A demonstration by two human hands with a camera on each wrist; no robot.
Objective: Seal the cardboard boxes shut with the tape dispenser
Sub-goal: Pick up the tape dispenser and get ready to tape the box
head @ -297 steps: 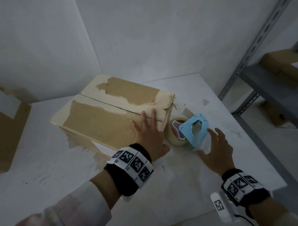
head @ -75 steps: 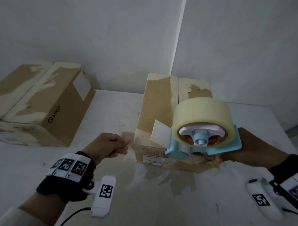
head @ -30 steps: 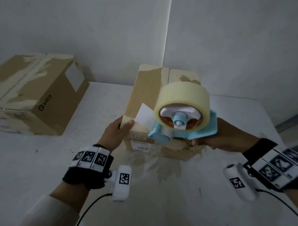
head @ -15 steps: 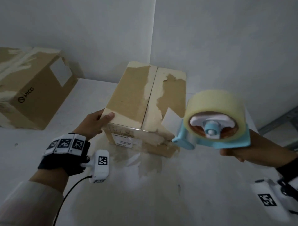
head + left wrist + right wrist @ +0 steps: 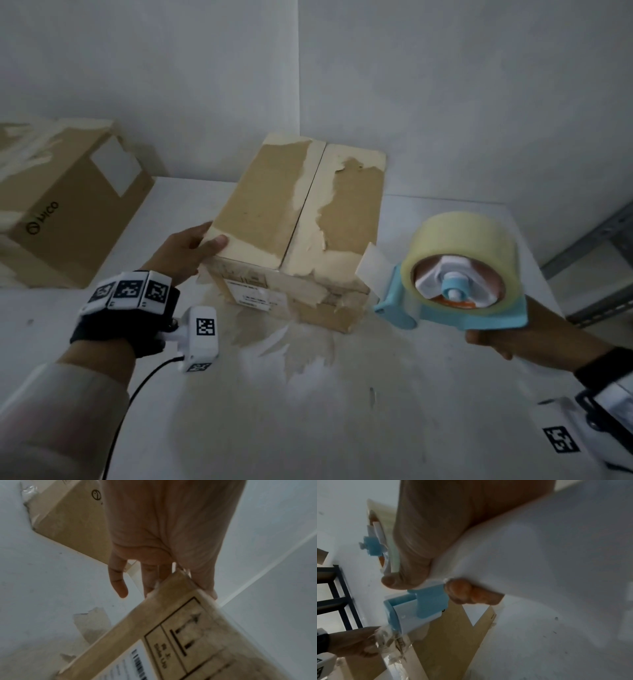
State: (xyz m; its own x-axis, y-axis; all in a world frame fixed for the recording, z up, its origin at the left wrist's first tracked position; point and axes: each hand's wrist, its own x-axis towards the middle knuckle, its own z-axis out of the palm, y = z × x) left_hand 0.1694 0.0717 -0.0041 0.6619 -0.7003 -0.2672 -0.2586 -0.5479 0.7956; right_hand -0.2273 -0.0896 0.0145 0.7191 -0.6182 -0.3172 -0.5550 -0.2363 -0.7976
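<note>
A worn cardboard box (image 5: 274,212) stands mid-table, its two top flaps closed with a bare seam between them. My left hand (image 5: 197,245) grips its near left corner, thumb on top and fingers down the left side; the left wrist view shows the fingers (image 5: 149,580) behind that box's corner (image 5: 180,628). My right hand (image 5: 493,339) holds a blue tape dispenser (image 5: 479,318) with a big clear roll in the air, right of the box. A loose tape end (image 5: 371,263) points at the box. In the right wrist view, thumb and fingers of my right hand (image 5: 419,586) clamp the dispenser's handle (image 5: 429,604).
A second cardboard box (image 5: 68,205) lies at the far left of the white table (image 5: 308,411), against the wall. A metal shelf (image 5: 599,257) stands to the right. Brown paper scraps stick to the table in front of the middle box.
The dispenser has moved from in front of the box to its right side. My left hand has stayed on the near left corner.
</note>
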